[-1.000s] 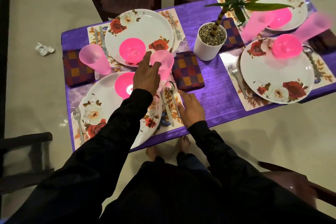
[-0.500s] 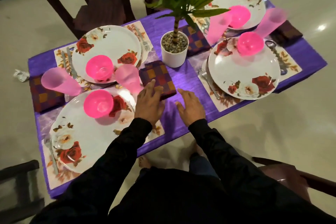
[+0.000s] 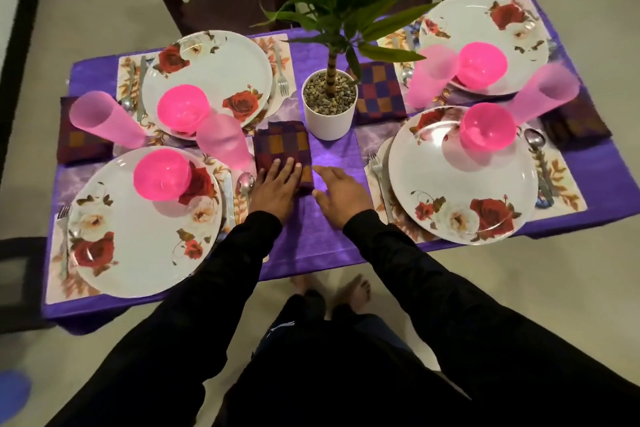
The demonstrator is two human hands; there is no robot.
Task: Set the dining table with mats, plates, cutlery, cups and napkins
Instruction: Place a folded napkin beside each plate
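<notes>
Head view: a purple-clothed table [image 3: 588, 177] set for four.
Left hand [image 3: 275, 189]: lies flat, fingers straight and close together, on the near edge of a checked napkin [image 3: 282, 146].
Right hand [image 3: 341, 196]: just beside the napkin, fingers relaxed and slightly spread, over the cloth; contact unclear.
Napkin position: between a pink cup [image 3: 223, 144] and a white plant pot [image 3: 329, 104].

A bench draped in a purple cloth [image 3: 332, 239] carries four floral place mats, one at the near left [image 3: 60, 274], checked napkins including one at centre [image 3: 282, 146], and a white potted plant [image 3: 329, 111] in the middle.
</notes>
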